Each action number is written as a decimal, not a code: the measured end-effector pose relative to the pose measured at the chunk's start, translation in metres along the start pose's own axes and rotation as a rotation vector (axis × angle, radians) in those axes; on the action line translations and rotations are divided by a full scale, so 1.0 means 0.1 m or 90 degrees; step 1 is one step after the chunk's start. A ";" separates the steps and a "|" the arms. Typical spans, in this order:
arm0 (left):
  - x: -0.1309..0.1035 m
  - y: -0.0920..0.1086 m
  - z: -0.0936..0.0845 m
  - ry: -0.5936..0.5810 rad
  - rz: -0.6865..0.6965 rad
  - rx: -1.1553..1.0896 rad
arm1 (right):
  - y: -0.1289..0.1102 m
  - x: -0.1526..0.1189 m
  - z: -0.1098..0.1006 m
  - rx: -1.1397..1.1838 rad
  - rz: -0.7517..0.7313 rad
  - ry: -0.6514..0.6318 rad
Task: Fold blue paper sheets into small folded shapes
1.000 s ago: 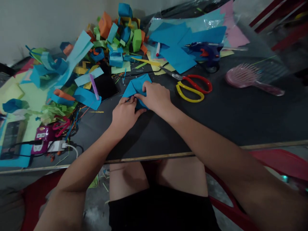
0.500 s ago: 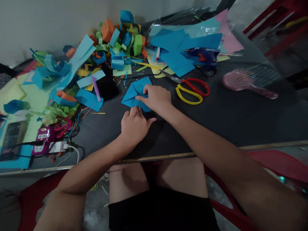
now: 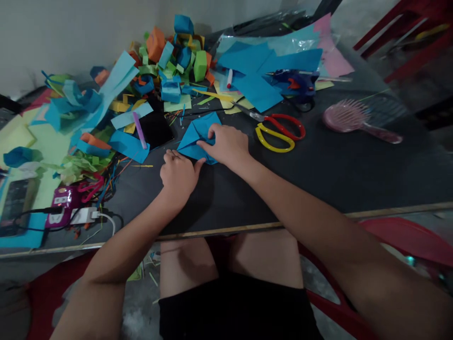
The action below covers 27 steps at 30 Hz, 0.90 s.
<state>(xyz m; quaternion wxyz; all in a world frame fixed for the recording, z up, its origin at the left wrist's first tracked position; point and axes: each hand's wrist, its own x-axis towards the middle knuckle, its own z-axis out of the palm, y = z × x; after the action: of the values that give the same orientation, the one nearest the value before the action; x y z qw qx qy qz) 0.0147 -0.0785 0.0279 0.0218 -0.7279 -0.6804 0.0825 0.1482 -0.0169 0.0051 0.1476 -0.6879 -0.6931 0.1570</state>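
Note:
A folded sheet of blue paper (image 3: 198,126) lies on the dark table in front of me, with creases and angled flaps. My right hand (image 3: 228,144) rests over its right side, index finger bent and thumb on the paper, gripping a fold. At the paper's lower left corner is my left hand (image 3: 179,175), its thumb stretched toward the lower edge and apart from the bent fingers. The left fingertips are partly hidden, and nothing shows in that hand. Scissors (image 3: 275,137) with one red and one yellow handle lie just right of my right hand.
Paper pieces in many colours (image 3: 170,56) pile up at the back. A blue glue gun (image 3: 300,85) and a pink hairbrush (image 3: 348,118) lie to the right. On the left are a purple power socket (image 3: 63,196), a phone (image 3: 16,203) and cables. A black square (image 3: 157,130) sits near the paper.
My left hand has moved left along the paper's lower edge to its left corner. My right hand stays on the paper, nearly unmoved. The whole view has shifted slightly.

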 end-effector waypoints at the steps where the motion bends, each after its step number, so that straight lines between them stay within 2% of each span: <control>1: 0.02 -0.02 0.00 -0.006 -0.003 0.002 | 0.00 0.00 0.00 0.001 0.000 -0.001; 5: 0.04 -0.07 -0.01 0.013 -0.009 0.011 | 0.00 0.01 -0.01 0.007 0.001 -0.002; 14: -0.05 0.00 -0.05 0.064 0.030 0.013 | 0.01 0.02 0.01 0.017 0.001 0.004; 16: -0.07 0.01 -0.06 0.046 0.074 0.000 | 0.01 0.02 0.00 0.021 -0.002 0.002; 20: -0.14 0.07 -0.06 -0.039 0.154 -0.021 | 0.00 0.01 -0.02 0.018 -0.001 -0.003; 22: -0.16 0.10 -0.04 -0.049 0.145 -0.022 | 0.00 0.01 -0.03 0.015 -0.002 -0.006; 27: -0.15 0.12 0.00 -0.015 0.092 -0.004 | 0.01 0.01 -0.04 0.016 -0.001 -0.011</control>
<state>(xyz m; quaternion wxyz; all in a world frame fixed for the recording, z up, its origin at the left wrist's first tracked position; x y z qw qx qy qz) 0.0253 -0.0946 0.0272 0.0058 -0.7741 -0.6265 0.0900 0.1507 -0.0155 0.0082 0.1505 -0.6840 -0.6929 0.1716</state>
